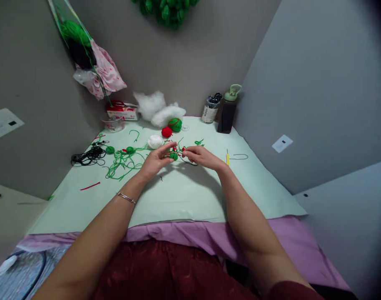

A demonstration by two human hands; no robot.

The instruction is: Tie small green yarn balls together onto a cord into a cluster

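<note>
Over the middle of the table, my left hand (157, 159) holds a small green yarn ball (174, 156) at its fingertips, with the index finger stretched out above. Facing it, my right hand (203, 156) is closed in a pinch on a small red yarn piece (183, 148); its exact shape is too small to tell. Thin dark strands (189, 163) trail below the right fingers. Just behind my hands lie a white yarn ball (154, 141), a red yarn ball (166, 132) and a larger green yarn ball (175, 124).
Tangled green yarn (123, 164) and black cord (89, 155) lie to the left, near a red strip (90, 186). White stuffing (159, 109), a pen cup (209, 111) and a dark bottle (227, 112) stand along the back. A yellow-handled tool (227, 159) lies right.
</note>
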